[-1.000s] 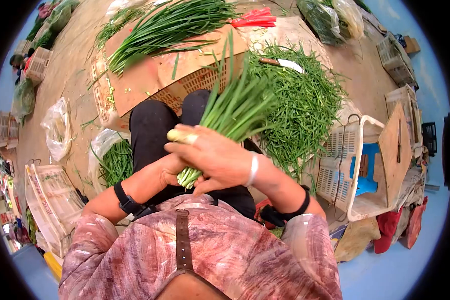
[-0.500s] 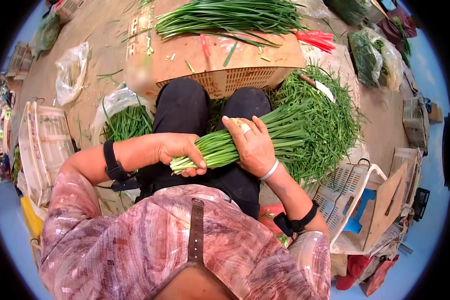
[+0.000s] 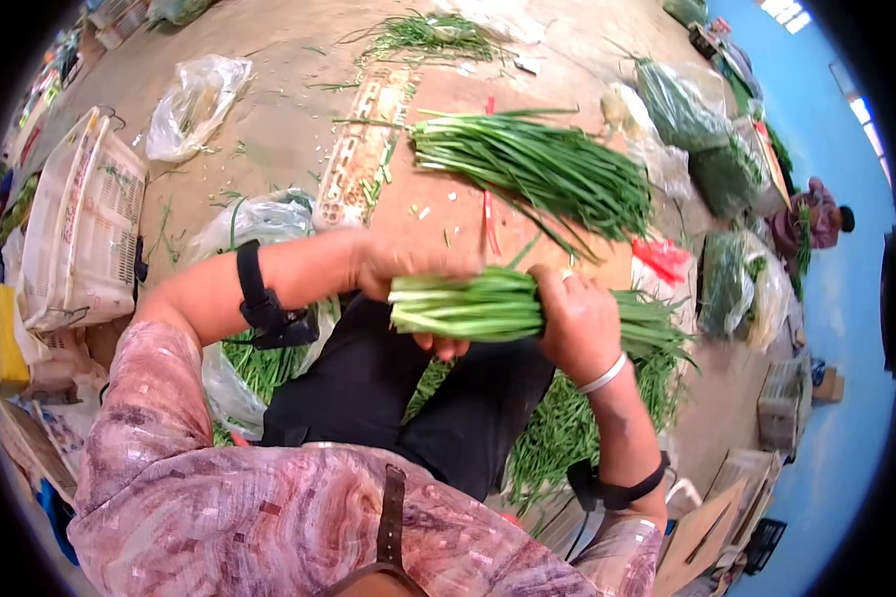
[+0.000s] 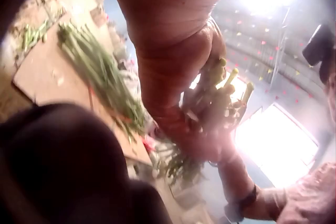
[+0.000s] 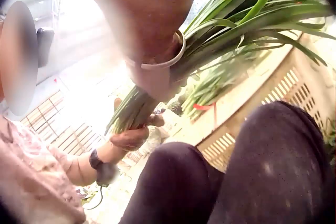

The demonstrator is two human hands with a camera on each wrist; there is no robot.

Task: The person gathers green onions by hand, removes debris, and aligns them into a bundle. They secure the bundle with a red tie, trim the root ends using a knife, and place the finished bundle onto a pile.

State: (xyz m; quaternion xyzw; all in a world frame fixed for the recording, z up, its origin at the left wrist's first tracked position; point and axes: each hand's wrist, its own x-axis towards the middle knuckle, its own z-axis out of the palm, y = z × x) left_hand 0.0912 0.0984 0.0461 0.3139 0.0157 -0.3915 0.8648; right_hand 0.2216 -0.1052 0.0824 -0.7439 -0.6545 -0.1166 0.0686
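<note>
Over the lap in the head view lies a bunch of garlic chives [image 3: 468, 310], pale cut ends to the left and leaves to the right. My right hand [image 3: 579, 323], wearing a ring and a white bangle, grips it around the middle. At the stem ends is my left hand [image 3: 403, 264], blurred in the head view; from the right wrist, this left hand [image 5: 131, 137] shows with thumb and fingers around the stems. Just beyond, more garlic chives [image 3: 538, 164] lie on a board [image 3: 423, 234], crossed by a red strip [image 3: 488, 224].
A heap of loose greens [image 3: 558, 433] spreads beside the right leg. Red ties [image 3: 660, 261] lie at the board's right edge. On the left are a bag of greens [image 3: 264, 373] and a white crate [image 3: 85, 219]. Bagged greens [image 3: 682, 104] and a person [image 3: 826, 214] appear far right.
The bunch, upright between both hands at first, has been tipped sideways and lifted towards the board. The right hand has moved along it to the leaf side. The head view has turned.
</note>
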